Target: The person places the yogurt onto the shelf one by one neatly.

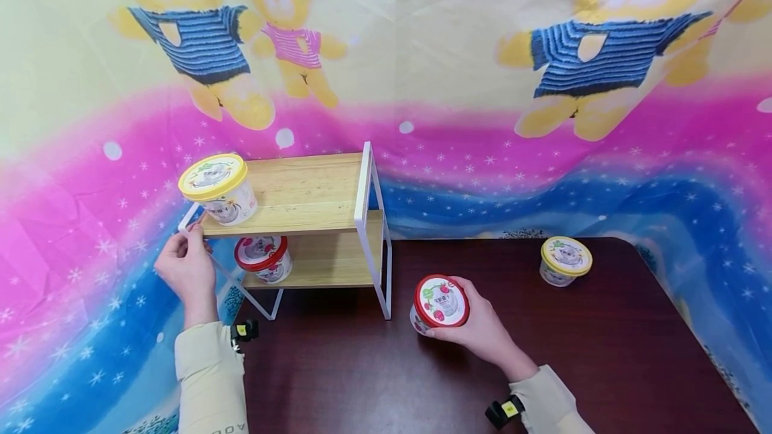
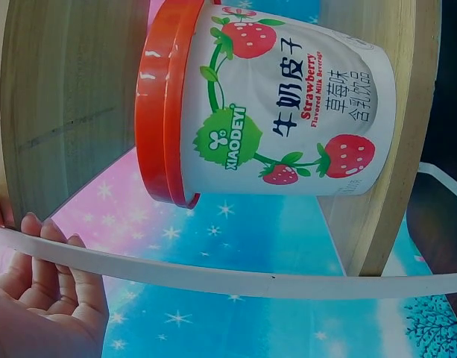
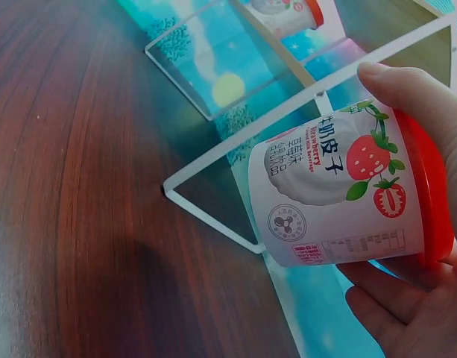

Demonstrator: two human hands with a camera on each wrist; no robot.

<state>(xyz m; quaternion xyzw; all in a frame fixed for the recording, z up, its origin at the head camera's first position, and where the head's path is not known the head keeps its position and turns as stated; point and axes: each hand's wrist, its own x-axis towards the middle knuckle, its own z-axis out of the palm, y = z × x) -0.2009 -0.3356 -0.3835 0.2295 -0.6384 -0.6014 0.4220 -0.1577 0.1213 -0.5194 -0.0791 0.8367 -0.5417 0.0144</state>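
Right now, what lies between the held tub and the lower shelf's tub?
From the shelved tub to the held tub, the head view shows bare lower shelf, the rack's white end frame, then bare dark tabletop.

Right fingers (image 1: 467, 288) round a red-lidded tub (image 1: 442, 301), left fingers (image 1: 175, 246) at a wooden shelf (image 1: 307, 186) beside a yellow-lidded tub (image 1: 226, 203).

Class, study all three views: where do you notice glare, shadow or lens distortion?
Head view: soft sheen on the dark table; left wrist view: small white highlights on the red lid, and the white frame bar looks bowed; right wrist view: a soft dark patch, probably shadow, beside the held tub.
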